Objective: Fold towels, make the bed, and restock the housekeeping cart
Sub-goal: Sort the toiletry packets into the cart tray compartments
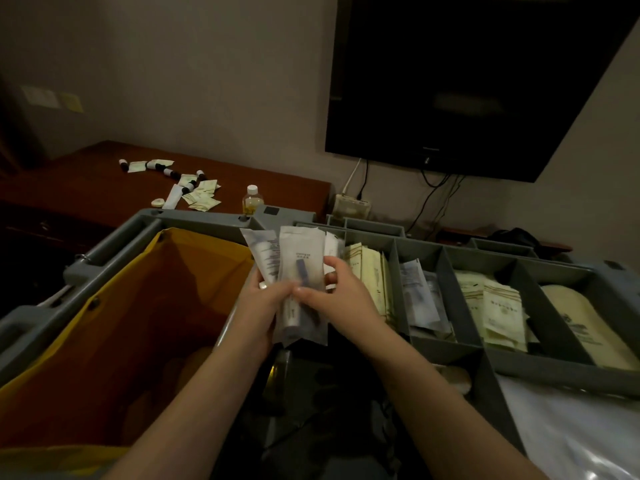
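Both hands hold a small fan of clear plastic packets (300,261) upright over the gray cart (194,216), between its yellow bag (145,306) and the divided tray (450,292). The front packet shows a pale tube and a dark stick inside. The left hand (265,308) curls its fingers behind the stack, and the right hand (337,294) pinches its edge.

We are holding clear packets (302,271) in both hands, left hand (264,306) and right hand (337,294), above the gray cart (453,271).
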### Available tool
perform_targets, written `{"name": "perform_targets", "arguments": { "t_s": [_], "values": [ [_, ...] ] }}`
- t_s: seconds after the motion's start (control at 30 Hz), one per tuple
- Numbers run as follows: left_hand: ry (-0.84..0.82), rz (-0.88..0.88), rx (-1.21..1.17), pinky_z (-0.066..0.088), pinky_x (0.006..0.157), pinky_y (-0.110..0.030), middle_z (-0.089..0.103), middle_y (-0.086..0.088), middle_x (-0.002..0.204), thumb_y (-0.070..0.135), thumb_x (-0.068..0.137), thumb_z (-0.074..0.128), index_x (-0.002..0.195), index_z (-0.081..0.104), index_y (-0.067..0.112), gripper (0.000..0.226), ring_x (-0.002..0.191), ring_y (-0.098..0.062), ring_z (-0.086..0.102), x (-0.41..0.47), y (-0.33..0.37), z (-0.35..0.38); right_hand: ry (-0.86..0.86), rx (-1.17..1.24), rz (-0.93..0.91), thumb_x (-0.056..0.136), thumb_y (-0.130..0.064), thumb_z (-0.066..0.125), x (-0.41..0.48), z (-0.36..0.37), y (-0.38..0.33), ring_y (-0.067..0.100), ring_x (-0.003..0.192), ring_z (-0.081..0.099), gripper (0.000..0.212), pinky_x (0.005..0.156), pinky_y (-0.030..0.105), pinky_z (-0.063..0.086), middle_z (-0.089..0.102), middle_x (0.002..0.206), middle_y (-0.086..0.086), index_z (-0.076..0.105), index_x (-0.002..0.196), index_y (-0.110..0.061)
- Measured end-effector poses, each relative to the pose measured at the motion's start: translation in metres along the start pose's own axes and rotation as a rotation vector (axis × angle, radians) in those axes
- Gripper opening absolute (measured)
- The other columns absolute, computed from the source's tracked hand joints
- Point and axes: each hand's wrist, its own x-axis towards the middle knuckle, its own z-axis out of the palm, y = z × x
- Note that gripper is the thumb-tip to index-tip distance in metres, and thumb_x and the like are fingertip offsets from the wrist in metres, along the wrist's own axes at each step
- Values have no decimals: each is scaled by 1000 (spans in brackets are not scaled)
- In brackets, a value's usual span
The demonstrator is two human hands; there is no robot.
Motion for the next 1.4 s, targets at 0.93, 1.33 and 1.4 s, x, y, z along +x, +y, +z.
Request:
{"name": "perform_targets", "arguments": {
  "t_s": [0.93, 1.33, 1.4],
  "values": [
    [-187, -96, -27, 54, 48, -25, 71, -9, 81, -1, 92, 48, 100, 61, 8, 18, 65, -18, 70, -19, -17, 44, 443, -319, 178, 95, -16, 52, 14, -154, 93, 23, 104, 55, 37, 84, 34, 47, 55, 130, 7, 51, 132, -21],
    [-1, -32, -19, 50, 65, -33, 65, -7, 101, 5, 91, 51, 103, 60, 18, 20, 89, -22, 64, -7, -13, 23, 137, -749, -198, 93, -33, 54, 26, -107, 72, 17, 113, 52, 27, 99, 43, 41, 62, 119, -4, 61, 118, -27],
    [41, -3, -40, 49, 66, -31, 65, -6, 101, 3, 92, 50, 110, 58, 14, 22, 90, -21, 63, -5, -10, 16, -38, -777, -236, 91, -36, 57, 31, -89, 59, 15, 111, 54, 25, 99, 42, 39, 64, 113, -8, 64, 115, -32]
  ]
}}
